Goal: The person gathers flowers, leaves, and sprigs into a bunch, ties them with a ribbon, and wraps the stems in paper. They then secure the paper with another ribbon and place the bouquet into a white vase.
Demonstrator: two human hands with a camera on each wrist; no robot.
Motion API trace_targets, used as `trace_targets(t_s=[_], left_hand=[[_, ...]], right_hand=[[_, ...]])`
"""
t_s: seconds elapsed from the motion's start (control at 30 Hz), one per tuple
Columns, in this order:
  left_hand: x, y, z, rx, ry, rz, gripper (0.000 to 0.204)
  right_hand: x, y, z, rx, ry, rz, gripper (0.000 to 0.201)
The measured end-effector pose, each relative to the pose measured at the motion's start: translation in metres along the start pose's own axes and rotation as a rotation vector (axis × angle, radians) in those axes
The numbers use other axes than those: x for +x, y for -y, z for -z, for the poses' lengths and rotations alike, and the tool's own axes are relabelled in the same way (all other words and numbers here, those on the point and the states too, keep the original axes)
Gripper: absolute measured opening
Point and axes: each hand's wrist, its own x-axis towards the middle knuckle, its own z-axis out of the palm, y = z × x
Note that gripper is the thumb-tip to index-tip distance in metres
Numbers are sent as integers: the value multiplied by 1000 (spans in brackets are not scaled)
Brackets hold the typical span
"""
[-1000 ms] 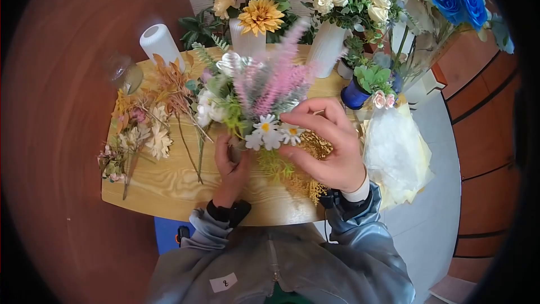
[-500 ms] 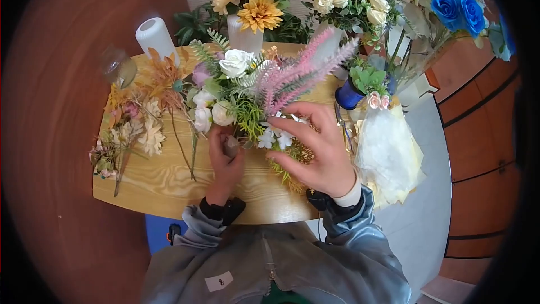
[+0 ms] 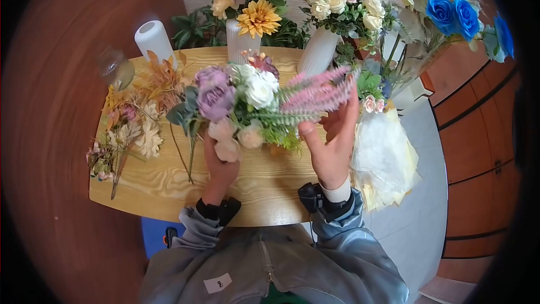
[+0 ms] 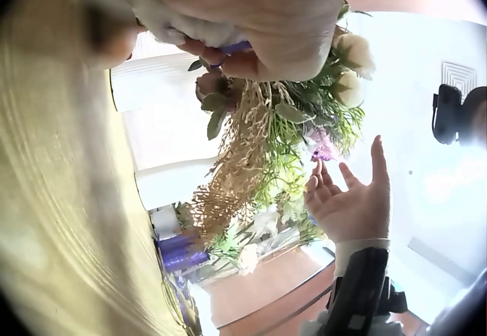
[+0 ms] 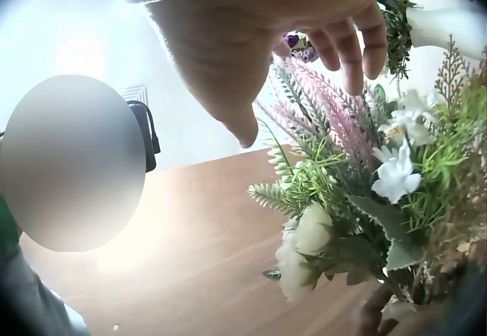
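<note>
My left hand [image 3: 220, 173] grips a mixed bouquet low down; in the left wrist view the fingers of this hand [image 4: 259, 28] curl round its base, and the stems are mostly hidden. Purple peonies [image 3: 216, 100] face up at the bouquet's left, a white rose [image 3: 261, 89] sits in the middle, and pink spikes [image 3: 318, 93] lean right. Beside the spikes is my right hand [image 3: 333, 155], fingers spread and relaxed; whether it touches them is unclear. The right wrist view has this hand [image 5: 266, 43] above the pink spikes [image 5: 335, 112], with white blossoms [image 5: 396, 172] nearby.
Loose dried-look stems [image 3: 149, 135] lie on the table's left, near an empty white vase [image 3: 154, 40] and a glass jar [image 3: 116, 70]. Filled vases [image 3: 319, 50] line the back. White wrapping sheets [image 3: 385, 155] lie at the right.
The bouquet has turned in my left hand: purple peonies now show at its left, and the pink spikes have swung lower to the right. My right hand has moved off the white daisies and turned upward.
</note>
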Motion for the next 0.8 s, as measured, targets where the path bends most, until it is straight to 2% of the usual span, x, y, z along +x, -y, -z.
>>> trace_targets(t_s=[0.03, 0.07, 0.13, 0.17, 0.3, 0.37, 0.4, 0.53, 0.6, 0.63, 0.67, 0.7, 0.73, 0.77, 0.8], left_hand=[[5, -18, 1, -31, 26, 20, 54], [4, -22, -2, -30, 27, 18, 54], [0, -26, -6, -473, -96, 104, 52], [-3, -13, 1, -525, -53, 205, 47], [-7, -3, 12, -428, -9, 225, 46], [-9, -1, 16, -363, 20, 238, 46], [-9, 0, 17, -333, 35, 243, 45], [-6, 1, 16, -214, 105, 260, 44], [-4, 1, 15, -154, 140, 268, 44], [-4, 2, 14, -153, 140, 266, 44], [-46, 3, 48, -159, 142, 272, 44], [-88, 4, 82, -164, 146, 280, 44], [-68, 5, 68, -170, 154, 289, 43], [-65, 6, 68, -176, 163, 296, 43], [-44, 4, 43, -183, 172, 302, 43]], right_hand=[[3, 7, -6, 135, -29, -46, 72], [3, 6, -6, 136, -31, -46, 72], [3, 1, -5, 175, -36, -104, 63], [1, 2, -4, 192, -32, -127, 56], [-9, -11, 4, 247, -95, -192, 53], [-10, -13, 10, 353, -107, -311, 51], [-9, -14, 11, 353, -106, -309, 51], [-2, -5, 16, 270, -226, -209, 52], [-1, 2, 18, 61, -453, 171, 55], [-4, 4, 21, 12, -442, 321, 54], [-8, -2, 31, -17, -313, 535, 48], [-9, 2, 31, -29, -169, 591, 42], [-11, 10, 30, -44, -27, 643, 35], [-11, 18, 24, -173, 31, 557, 29], [-5, 23, 21, -290, 173, 517, 33]])
